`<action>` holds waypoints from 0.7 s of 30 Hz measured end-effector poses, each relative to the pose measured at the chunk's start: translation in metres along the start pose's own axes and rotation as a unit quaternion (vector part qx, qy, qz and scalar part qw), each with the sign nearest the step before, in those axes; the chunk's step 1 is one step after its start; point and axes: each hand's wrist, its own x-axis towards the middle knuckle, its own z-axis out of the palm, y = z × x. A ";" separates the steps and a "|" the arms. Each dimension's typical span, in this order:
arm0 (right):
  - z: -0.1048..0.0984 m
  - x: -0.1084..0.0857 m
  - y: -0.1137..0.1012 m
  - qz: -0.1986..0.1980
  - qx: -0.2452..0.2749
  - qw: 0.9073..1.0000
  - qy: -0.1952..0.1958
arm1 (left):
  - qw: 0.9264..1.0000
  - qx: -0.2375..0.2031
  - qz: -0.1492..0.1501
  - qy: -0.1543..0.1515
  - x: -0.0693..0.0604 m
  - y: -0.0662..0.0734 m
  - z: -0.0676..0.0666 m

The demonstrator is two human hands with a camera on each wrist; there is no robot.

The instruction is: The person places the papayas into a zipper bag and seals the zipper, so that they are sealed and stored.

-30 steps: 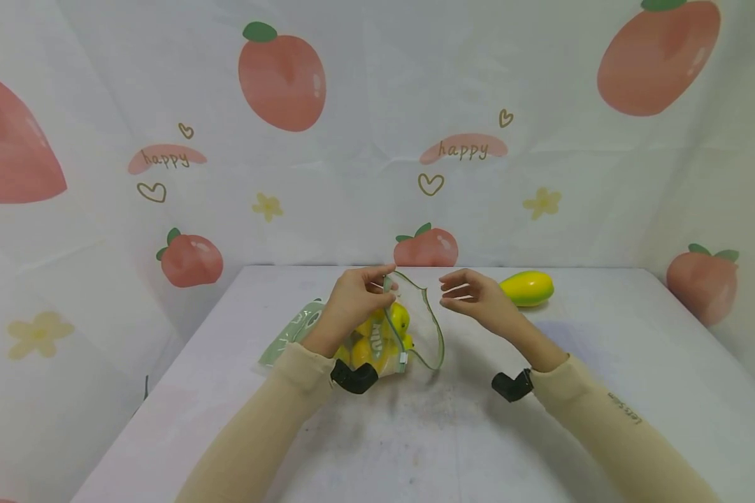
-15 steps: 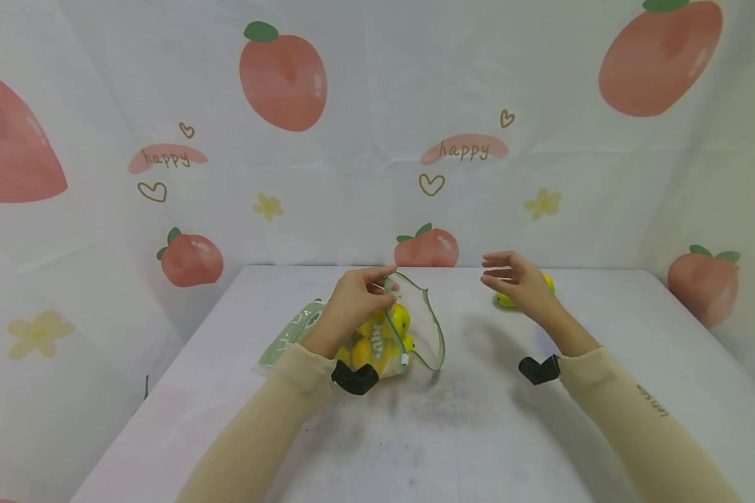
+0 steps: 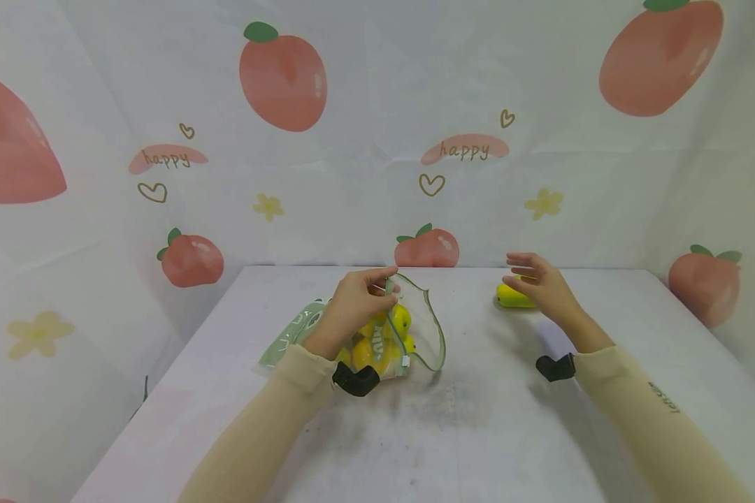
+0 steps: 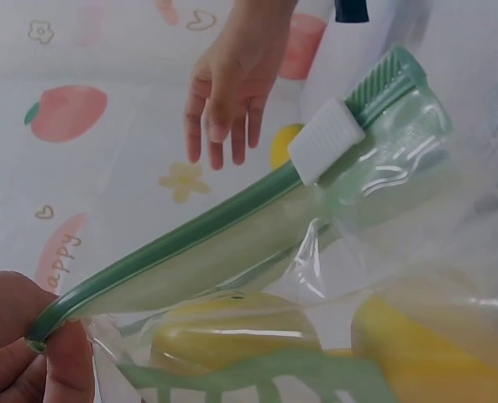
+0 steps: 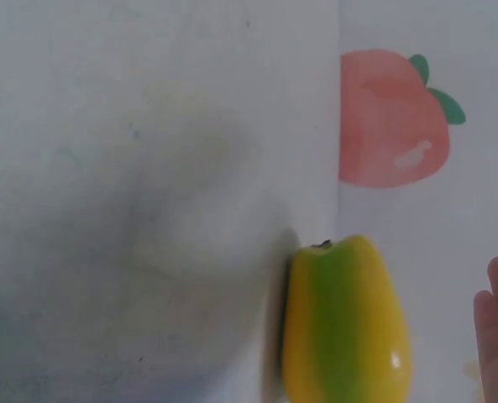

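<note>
In the head view my left hand pinches the green-edged mouth of a clear zip bag. The mouth stands agape toward the right. Inside the bag lie several yellow fruits, partly hidden by my wrist and the print. A white slider sits on the green zip in the left wrist view. My right hand, fingers extended and holding nothing, hovers over a yellow and green fruit resembling a papaya. That fruit lies on the table in the right wrist view, with fingertips apart from it at the edge.
A white table carries the bag and the loose fruit. Behind it hangs a white cloth printed with peaches, hearts and flowers. Each forearm wears a black wrist camera.
My right hand has moved away from the bag's mouth to the right, arriving above the loose fruit. My left hand keeps its grip on the bag and has hardly moved.
</note>
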 end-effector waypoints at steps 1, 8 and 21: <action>0.000 0.000 0.002 0.001 -0.001 1.000 0.001 | 1.000 0.000 0.000 0.000 0.000 0.000 0.000; -0.005 -0.002 0.013 0.015 -0.007 1.000 0.003 | 1.000 0.003 0.003 0.001 -0.001 0.000 0.000; -0.017 -0.003 0.026 0.069 -0.051 0.996 -0.009 | 1.000 0.001 0.007 0.001 -0.001 0.000 0.000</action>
